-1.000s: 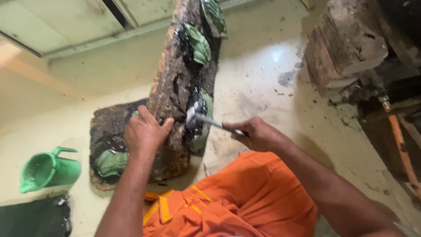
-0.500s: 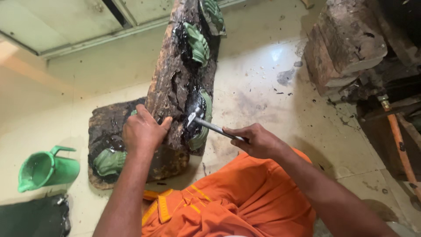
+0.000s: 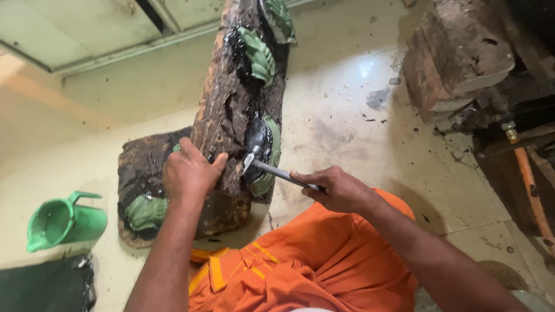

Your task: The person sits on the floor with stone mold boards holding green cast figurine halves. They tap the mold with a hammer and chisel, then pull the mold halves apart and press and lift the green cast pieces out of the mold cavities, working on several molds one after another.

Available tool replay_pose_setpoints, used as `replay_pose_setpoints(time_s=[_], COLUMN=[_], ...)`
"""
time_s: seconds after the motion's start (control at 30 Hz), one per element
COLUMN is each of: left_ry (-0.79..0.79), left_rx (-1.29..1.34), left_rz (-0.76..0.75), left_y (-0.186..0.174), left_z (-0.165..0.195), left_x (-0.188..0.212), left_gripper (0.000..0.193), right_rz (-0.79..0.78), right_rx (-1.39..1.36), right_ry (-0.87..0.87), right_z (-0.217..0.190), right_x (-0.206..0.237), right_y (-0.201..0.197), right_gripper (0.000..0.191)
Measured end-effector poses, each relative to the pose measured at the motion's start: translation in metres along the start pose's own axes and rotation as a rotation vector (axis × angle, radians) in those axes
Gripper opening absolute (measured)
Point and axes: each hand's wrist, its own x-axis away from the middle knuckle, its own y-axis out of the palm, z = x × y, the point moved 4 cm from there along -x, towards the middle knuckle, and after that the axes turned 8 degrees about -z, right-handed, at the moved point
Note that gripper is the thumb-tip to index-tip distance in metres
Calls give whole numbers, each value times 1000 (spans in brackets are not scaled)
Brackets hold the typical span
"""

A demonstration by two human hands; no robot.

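The small hammer (image 3: 272, 169), gripped in the right hand (image 3: 335, 188), is now dropped onto the green leaf-shaped piece (image 3: 267, 151) on the dark pitch-covered slab (image 3: 231, 110), mid-strike; left hand (image 3: 188, 173) is pressed there, fingers curled.

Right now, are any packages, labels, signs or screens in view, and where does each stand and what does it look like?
None in view: no package, label, sign or screen.
The left hand rests on a dark, pitch-coated slab bearing green leaf-shaped pieces.
The right hand holds a small hammer at the slab.
A plain green plastic jug stands on the floor at the left.
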Motion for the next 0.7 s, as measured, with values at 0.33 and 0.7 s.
replay_pose_setpoints(time_s=[0.33,0.7], left_ry=[0,-18], left_rx=[6,-7], left_rz=[-17,-35], left_y=[0,2], left_z=[3,6], left_x=[1,4], left_gripper=[76,75], right_rz=[285,206], right_rx=[-162,-33], right_ry=[38,-13], right_z=[19,24], right_x=[44,36], right_y=[-8,-6], right_gripper=[44,46])
